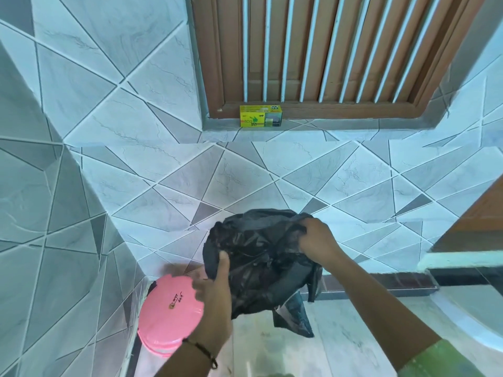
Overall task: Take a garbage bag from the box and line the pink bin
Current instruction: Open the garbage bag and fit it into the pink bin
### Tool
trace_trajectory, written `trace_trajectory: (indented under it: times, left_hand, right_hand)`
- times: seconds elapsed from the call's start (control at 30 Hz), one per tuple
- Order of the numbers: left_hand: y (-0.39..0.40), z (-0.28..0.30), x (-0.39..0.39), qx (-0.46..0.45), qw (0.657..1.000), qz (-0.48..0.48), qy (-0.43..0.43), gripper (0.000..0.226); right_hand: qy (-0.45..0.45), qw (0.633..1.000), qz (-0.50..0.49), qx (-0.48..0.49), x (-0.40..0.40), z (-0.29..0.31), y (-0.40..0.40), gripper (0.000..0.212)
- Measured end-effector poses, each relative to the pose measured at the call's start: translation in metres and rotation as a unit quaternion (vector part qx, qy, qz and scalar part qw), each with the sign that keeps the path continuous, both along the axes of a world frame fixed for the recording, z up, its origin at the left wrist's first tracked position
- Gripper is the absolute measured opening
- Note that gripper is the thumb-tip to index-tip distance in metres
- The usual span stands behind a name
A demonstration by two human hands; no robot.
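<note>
A black garbage bag [261, 257] hangs crumpled and partly spread in front of me, held by both hands. My left hand [215, 284] grips its lower left edge with the thumb on top. My right hand [317, 238] pinches its upper right edge. Below and to the left, the pink bin [170, 308] stands on the floor in the corner with its lid shut, touching nothing. The yellow-green bag box [260, 115] sits on the window sill, far above the hands.
Tiled walls [136, 172] close in at the left and ahead. A brown barred window [326, 50] is above the sill. A wooden door edge [476, 219] and a dark threshold [394, 281] lie to the right. A white curved rim [468, 317] shows at lower right.
</note>
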State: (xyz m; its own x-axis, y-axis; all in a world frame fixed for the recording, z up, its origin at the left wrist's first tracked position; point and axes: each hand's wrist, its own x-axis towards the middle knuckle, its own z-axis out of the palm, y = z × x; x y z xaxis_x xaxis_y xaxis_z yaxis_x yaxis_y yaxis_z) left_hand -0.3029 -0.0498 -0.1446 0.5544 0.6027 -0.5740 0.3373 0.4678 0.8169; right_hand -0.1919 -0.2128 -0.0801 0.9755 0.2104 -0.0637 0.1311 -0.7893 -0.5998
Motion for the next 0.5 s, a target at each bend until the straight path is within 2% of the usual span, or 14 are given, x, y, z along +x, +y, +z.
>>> trace_trajectory:
  times: [0.07, 0.2, 0.23, 0.27, 0.33, 0.37, 0.43, 0.5]
  left_hand:
    - [-0.017, -0.008, -0.008, -0.075, 0.997, -0.031, -0.003, 0.108]
    - [-0.026, -0.008, 0.003, -0.166, 0.983, -0.08, -0.017, 0.055]
    - [-0.023, -0.006, 0.009, -0.173, 0.981, -0.079, -0.042, 0.051]
    - [-0.019, -0.005, 0.014, -0.174, 0.98, -0.07, -0.068, 0.058]
    - [-0.008, -0.016, 0.027, -0.149, 0.984, -0.052, -0.082, 0.085]
    - [-0.002, -0.023, 0.034, -0.126, 0.987, -0.044, -0.086, 0.087]
    - [0.004, -0.007, 0.037, -0.065, 0.992, -0.026, -0.107, 0.067]
    - [0.017, 0.006, 0.038, 0.067, 0.99, -0.032, -0.12, 0.054]
  right_hand:
    - [0.011, 0.998, -0.034, 0.043, 0.001, -0.002, 0.004, 0.031]
    - [0.04, 0.994, -0.04, 0.092, -0.005, -0.008, 0.014, 0.038]
    - [0.037, 0.994, -0.035, 0.101, -0.008, -0.009, 0.016, 0.038]
    - [0.033, 0.993, -0.031, 0.107, -0.01, -0.009, 0.018, 0.037]
    - [0.021, 0.992, -0.023, 0.119, -0.014, -0.009, 0.02, 0.042]
    - [0.022, 0.991, -0.015, 0.13, -0.015, -0.009, 0.019, 0.048]
    - [0.032, 0.989, 0.013, 0.144, -0.014, -0.01, 0.013, 0.062]
    - [0.023, 0.994, 0.026, 0.105, -0.011, -0.008, 0.001, 0.067]
